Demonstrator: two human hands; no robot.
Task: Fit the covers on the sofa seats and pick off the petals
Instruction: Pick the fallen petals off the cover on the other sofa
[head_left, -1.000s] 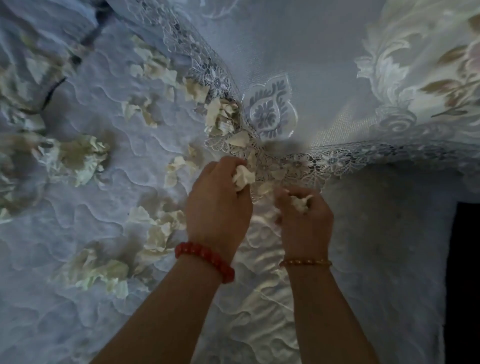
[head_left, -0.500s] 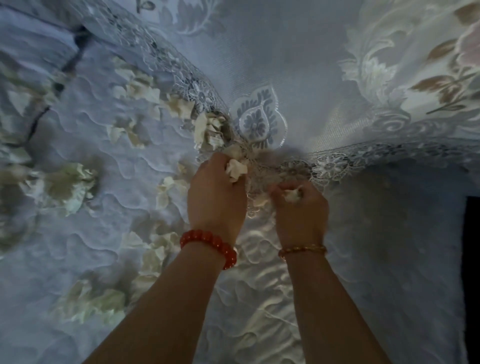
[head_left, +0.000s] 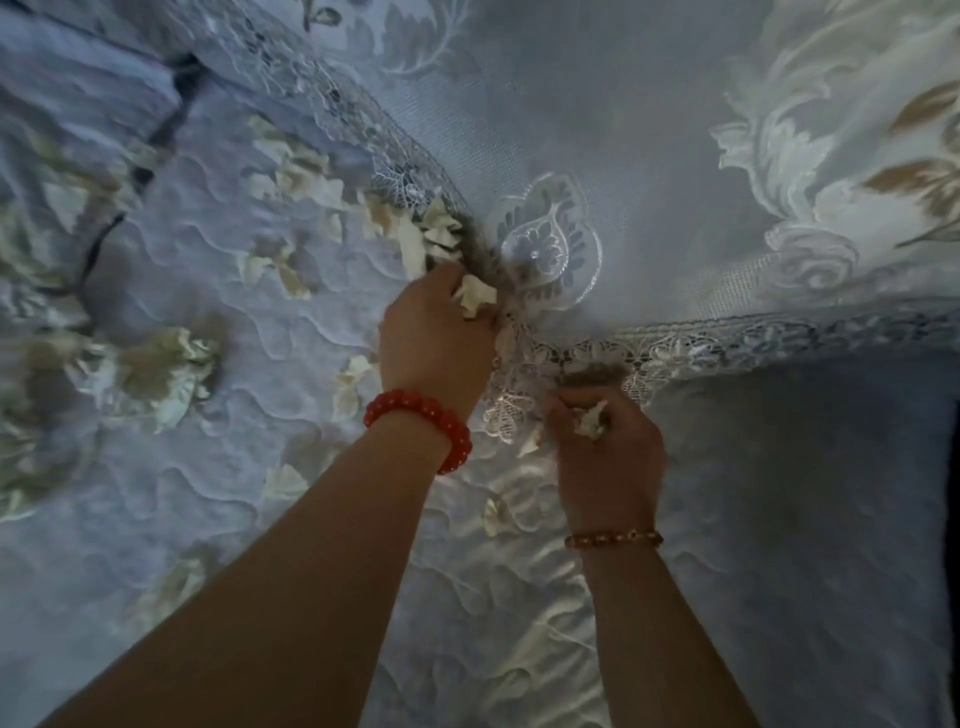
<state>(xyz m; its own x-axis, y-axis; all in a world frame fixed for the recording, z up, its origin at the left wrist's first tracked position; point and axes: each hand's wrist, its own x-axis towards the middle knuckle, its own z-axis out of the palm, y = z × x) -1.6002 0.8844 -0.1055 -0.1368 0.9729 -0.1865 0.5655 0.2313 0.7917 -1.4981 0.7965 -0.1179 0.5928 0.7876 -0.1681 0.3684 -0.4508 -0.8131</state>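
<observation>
Gripping petals, my left hand (head_left: 434, 343) sits against the lace edge (head_left: 691, 345) of the cover (head_left: 649, 156); my right hand (head_left: 608, 457), fingers clenched on more petals (head_left: 589, 421), sits just below that edge. Loose petals (head_left: 296, 176) lie leftward on the quilted seat (head_left: 218, 467), with open seat to the right. Since the earlier frame, the right hand has dropped lower while the left holds at the lace corner.

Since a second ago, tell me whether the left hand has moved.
Yes: the left hand has moved up the frame, closer to the embroidered motif.
</observation>
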